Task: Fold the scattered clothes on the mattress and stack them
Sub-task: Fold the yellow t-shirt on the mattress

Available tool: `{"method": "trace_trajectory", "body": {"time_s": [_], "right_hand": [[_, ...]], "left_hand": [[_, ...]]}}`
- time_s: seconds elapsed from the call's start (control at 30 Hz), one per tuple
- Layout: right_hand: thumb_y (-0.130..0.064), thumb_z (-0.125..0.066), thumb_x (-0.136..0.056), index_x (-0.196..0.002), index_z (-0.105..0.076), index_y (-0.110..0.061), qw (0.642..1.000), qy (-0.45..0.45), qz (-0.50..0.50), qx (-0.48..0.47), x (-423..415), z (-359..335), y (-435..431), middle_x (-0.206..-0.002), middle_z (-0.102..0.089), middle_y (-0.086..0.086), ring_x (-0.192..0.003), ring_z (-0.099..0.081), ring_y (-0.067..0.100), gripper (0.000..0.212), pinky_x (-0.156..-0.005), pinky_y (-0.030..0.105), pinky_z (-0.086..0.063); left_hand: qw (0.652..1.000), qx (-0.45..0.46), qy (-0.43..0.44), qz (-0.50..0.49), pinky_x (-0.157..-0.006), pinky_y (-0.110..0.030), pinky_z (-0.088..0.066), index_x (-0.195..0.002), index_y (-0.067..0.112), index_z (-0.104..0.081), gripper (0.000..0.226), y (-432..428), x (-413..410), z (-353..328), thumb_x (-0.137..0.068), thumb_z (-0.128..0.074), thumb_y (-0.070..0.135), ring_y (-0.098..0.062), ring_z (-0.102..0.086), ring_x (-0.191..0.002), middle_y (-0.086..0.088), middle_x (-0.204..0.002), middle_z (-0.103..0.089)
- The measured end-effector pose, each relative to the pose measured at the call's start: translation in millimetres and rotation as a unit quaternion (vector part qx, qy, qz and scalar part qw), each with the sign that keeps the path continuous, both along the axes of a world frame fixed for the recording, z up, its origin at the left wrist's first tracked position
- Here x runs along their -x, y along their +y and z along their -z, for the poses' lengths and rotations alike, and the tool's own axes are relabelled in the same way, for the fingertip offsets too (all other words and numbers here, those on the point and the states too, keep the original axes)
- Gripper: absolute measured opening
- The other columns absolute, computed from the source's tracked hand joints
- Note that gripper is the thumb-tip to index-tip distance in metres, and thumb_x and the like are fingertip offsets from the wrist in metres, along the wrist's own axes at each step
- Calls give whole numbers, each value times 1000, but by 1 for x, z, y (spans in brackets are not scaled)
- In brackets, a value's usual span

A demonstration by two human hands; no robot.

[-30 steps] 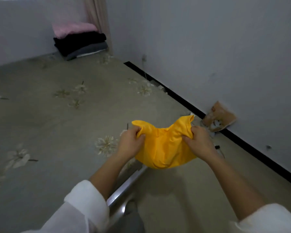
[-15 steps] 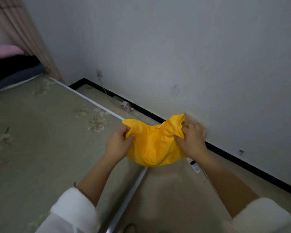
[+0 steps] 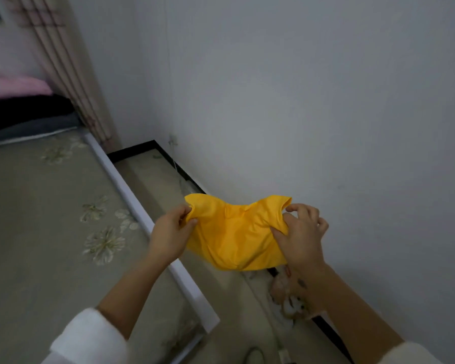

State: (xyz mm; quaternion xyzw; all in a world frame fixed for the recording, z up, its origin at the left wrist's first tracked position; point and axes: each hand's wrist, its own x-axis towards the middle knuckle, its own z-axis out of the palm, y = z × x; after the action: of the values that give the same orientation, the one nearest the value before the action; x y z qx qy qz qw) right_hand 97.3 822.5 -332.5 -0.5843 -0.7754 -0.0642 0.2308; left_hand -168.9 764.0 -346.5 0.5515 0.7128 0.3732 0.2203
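**Yellow cloth held up between both hands**

The yellow cloth (image 3: 234,235) hangs in the air between the two hands, above the strip of floor (image 3: 147,179) between the mattress (image 3: 37,219) and the wall (image 3: 300,101). The left hand (image 3: 168,235) pinches its left upper corner, the fabric bunched between thumb and curled fingers. The right hand (image 3: 302,237) grasps the right edge, thumb pressed on the front of the cloth and fingers curled behind it. The cloth sags between them. At the far end of the mattress lies a stack (image 3: 24,111) of pink, black and grey fabric.
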Motion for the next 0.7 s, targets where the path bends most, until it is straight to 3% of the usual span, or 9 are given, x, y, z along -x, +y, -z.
{"method": "trace_trajectory", "body": {"time_s": [0.1, 0.23, 0.37, 0.5, 0.7], "right_hand": [[-30, -67, -65, -73, -68, -11, 999, -1, -44, 13, -14, -7, 67, -98, -63, 9, -102, -37, 23, 20, -80, 44, -33], [-31, -65, -64, -75, -68, -14, 992, -17, -110, 53, -5, -1, 140, -97, -63, 7, -101, -37, 22, 20, -78, 43, -37], [-32, -67, -65, -79, -70, -17, 981, -25, -172, 89, 33, 17, 191, -98, -64, 4, -100, -37, 19, 21, -76, 42, -39], [-27, -81, -63, -80, -69, -20, 969, -26, -219, 110, 71, 30, 239, -99, -63, 3, -101, -38, 18, 22, -76, 41, -40], [-36, -62, -77, -95, -70, -14, 960, -52, -245, 126, 137, 36, 363, -112, -59, 5, -111, -44, 25, 30, -86, 39, -27]], "left_hand": [[999, 7, -16, -45, -70, -26, -43, -105, 18, -62, 15, 39, -21, -3, -92, -60, 23, -13, -57, -84, 3, -91, -62], [994, 22, -18, -104, -66, -17, -40, -105, 21, -60, 13, 76, -33, -1, -92, -60, 23, -6, -55, -81, 7, -91, -60], [988, 46, -5, -150, -75, -24, -41, -110, 19, -60, 19, 119, -29, 3, -92, -59, 25, -13, -56, -91, 7, -99, -57], [980, 54, 6, -192, -76, -23, -36, -112, 14, -60, 20, 161, -6, 9, -93, -59, 21, -13, -52, -92, 4, -101, -54], [970, 51, -32, -237, -66, -16, -38, -105, 13, -62, 15, 243, 73, 24, -91, -61, 19, -15, -55, -85, 0, -95, -61]]}}
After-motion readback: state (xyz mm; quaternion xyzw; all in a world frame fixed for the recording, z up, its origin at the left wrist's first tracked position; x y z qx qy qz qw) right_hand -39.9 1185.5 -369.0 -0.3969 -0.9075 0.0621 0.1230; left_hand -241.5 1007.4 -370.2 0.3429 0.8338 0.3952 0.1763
